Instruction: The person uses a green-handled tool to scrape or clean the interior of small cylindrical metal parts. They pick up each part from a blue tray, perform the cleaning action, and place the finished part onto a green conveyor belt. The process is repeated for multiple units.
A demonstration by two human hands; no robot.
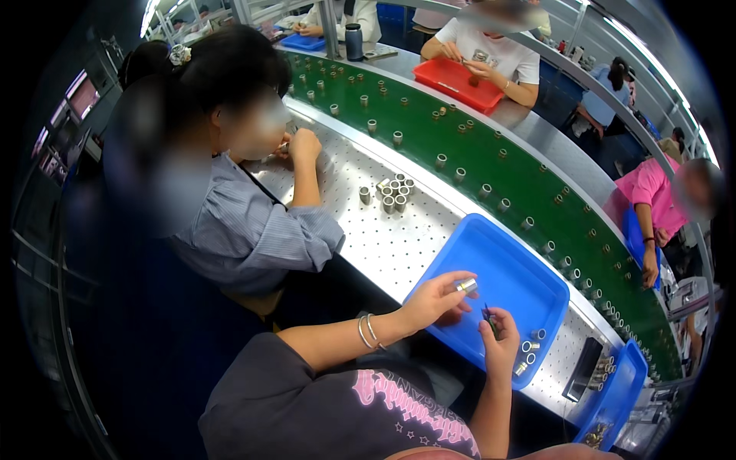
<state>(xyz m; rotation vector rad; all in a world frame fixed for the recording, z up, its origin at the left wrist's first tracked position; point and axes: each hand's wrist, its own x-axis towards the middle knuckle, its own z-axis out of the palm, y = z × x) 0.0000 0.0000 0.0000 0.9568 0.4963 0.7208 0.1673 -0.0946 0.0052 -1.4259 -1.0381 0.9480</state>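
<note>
Metal ring [465,286] pinched in left hand [434,301], right hand [498,336] clamped on dark tool [489,317], above blue tray [512,270]

The left hand [435,299] pinches a small metal ring [465,286] in its fingertips over a blue tray [512,264]. The right hand [498,341], just beside it, has its grip closed on a thin dark tool [489,317]. More metal rings [529,353] lie in the tray's near corner. The tray sits on a perforated desk [383,238] beside a green conveyor belt [475,146] carrying rings.
</note>
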